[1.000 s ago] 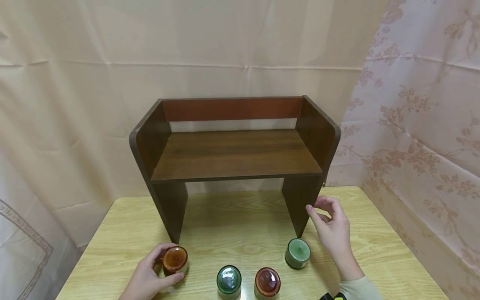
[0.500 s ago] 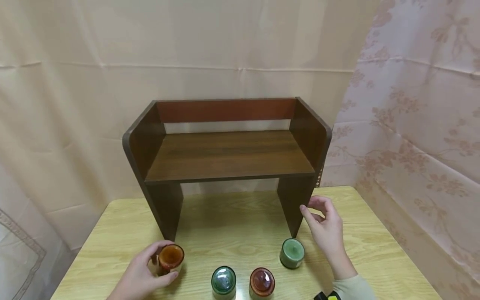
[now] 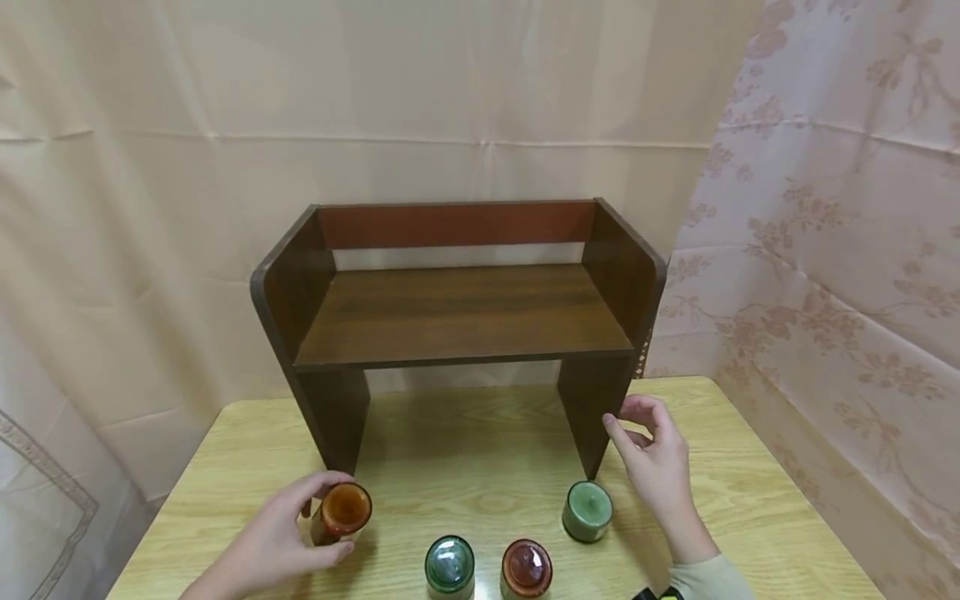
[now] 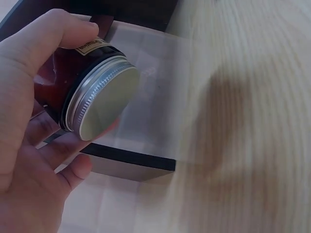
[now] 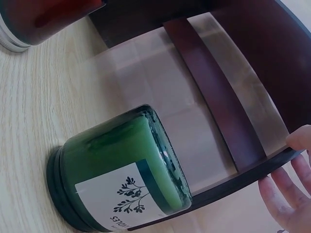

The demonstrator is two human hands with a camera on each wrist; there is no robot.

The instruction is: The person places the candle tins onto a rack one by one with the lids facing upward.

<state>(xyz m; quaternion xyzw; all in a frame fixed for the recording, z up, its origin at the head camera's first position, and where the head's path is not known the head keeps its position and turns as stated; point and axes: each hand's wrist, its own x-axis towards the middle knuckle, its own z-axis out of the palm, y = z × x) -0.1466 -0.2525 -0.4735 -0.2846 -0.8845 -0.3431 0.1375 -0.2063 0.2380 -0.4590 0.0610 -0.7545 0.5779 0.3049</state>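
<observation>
My left hand (image 3: 272, 530) grips an amber glass candle jar (image 3: 345, 510) between thumb and fingers, just in front of the left leg of a dark brown wooden shelf (image 3: 465, 317). The left wrist view shows the jar's silver screw lid (image 4: 109, 104) turned down toward the table, clear of its surface. My right hand (image 3: 658, 467) pinches the front edge of the shelf's right side panel, thumb inside and fingers outside. Near that panel's foot stands a green candle jar (image 3: 587, 512), whose white label (image 5: 119, 196) shows in the right wrist view.
Two more jars, a dark green one (image 3: 450, 565) and a reddish-brown one (image 3: 527, 568), stand at the front of the pale wooden table (image 3: 465, 433). Behind the shelf hangs a beige curtain (image 3: 450, 100), with a floral cloth (image 3: 840, 250) on the right.
My left hand has lifted the amber jar off the table and tilted it a little. The right hand keeps its place on the panel. The head view has shifted slightly.
</observation>
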